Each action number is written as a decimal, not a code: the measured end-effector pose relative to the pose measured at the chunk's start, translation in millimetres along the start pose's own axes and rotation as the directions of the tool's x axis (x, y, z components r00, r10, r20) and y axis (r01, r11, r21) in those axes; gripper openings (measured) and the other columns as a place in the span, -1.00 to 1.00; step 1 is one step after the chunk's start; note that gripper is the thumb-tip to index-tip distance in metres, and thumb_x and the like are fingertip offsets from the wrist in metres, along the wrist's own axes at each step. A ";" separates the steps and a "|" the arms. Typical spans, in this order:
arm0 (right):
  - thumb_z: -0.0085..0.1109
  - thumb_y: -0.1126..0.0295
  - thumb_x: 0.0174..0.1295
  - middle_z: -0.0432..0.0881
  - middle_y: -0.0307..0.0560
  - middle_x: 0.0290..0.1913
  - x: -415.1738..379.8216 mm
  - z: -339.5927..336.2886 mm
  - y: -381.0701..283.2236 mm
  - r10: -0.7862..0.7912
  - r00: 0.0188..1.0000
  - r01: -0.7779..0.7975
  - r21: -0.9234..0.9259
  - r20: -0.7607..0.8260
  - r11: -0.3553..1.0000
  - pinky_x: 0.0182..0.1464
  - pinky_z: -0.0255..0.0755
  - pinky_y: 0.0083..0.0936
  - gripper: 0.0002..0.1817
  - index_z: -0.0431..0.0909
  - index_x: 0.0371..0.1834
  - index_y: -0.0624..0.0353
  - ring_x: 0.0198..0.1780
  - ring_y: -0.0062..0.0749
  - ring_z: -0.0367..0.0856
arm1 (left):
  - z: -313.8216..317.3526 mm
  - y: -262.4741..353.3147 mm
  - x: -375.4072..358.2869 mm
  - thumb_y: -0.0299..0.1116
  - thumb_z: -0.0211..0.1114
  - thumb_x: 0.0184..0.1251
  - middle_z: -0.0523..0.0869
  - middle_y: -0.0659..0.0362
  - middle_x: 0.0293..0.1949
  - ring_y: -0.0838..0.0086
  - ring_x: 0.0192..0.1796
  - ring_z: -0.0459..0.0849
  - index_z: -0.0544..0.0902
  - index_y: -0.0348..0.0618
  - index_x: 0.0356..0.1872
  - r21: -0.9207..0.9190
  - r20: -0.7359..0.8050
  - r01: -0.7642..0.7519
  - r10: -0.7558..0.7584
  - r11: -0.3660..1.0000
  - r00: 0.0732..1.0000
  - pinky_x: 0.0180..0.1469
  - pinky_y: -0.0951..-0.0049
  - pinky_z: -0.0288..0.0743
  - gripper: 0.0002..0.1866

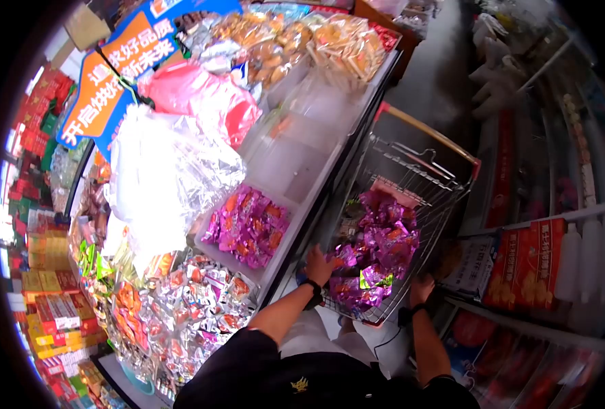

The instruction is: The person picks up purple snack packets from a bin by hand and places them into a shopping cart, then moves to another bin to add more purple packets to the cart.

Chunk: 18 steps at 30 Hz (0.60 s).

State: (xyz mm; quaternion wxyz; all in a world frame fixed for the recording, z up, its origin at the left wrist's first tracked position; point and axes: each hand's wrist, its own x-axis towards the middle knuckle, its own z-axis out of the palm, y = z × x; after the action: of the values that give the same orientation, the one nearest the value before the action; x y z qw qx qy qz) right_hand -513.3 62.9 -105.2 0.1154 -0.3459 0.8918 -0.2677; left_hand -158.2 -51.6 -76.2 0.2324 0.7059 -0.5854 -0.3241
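A wire shopping cart (445,198) stands in front of me, its wooden-looking handle bar at the far end. Many shiny purple snack packets (387,235) are heaped in it, with a green-marked packet (376,279) near the close end. My left hand (319,266) is closed at the cart's left rim, beside the packets; a dark band circles its wrist. On the opposite rim, my right hand (421,290) is closed around the side of the cart, its fingers partly hidden.
Left of the cart runs a display stand with a bin of purple packets (249,228), silver packets (207,307), clear plastic sheeting (169,177) and bagged bread (275,48). Shelves with red boxes (524,266) and white bottles (569,262) line the right. A grey floor aisle (442,75) leads ahead.
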 end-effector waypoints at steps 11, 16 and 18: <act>-0.24 0.29 0.36 0.57 0.10 -0.07 -33.1 -459.9 -283.6 -0.586 0.443 0.876 0.465 -0.679 0.124 0.04 0.43 -0.30 -0.65 0.50 -0.17 0.36 -0.02 -0.12 0.53 | -361.3 362.1 -138.8 -0.35 -0.05 0.40 0.57 0.12 -0.11 0.47 -0.13 0.53 0.50 -0.27 -0.07 -0.014 -0.354 -0.951 0.888 0.308 0.293 -0.11 0.55 0.41 -0.75; -0.21 0.28 0.34 0.56 0.07 -0.08 -81.4 -561.8 -310.8 -0.704 0.052 0.959 0.233 -0.708 -0.162 0.04 0.42 -0.30 -0.67 0.49 -0.15 0.31 -0.03 -0.16 0.53 | -370.0 438.7 -222.1 -0.35 -0.05 0.39 0.56 0.14 -0.16 0.49 -0.19 0.52 0.49 -0.24 -0.12 -0.023 -0.016 -0.967 0.967 -0.255 -0.255 -0.18 0.56 0.40 -0.78; -0.19 0.27 0.34 0.56 0.06 -0.08 -92.5 -580.6 -310.1 -0.749 0.038 0.962 0.228 -0.662 -0.152 0.04 0.41 -0.29 -0.68 0.49 -0.15 0.29 -0.03 -0.18 0.52 | -357.9 453.2 -241.5 -0.35 -0.05 0.39 0.56 0.14 -0.18 0.50 -0.21 0.52 0.49 -0.23 -0.14 -0.087 0.060 -0.943 0.944 -0.320 -0.325 -0.21 0.56 0.40 -0.79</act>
State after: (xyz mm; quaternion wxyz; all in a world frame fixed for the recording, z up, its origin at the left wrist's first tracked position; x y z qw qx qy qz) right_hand -500.4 165.2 551.4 -0.1263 -0.7405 0.2556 -0.6085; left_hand -228.7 72.3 533.3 0.3680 -0.0830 -0.9253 -0.0375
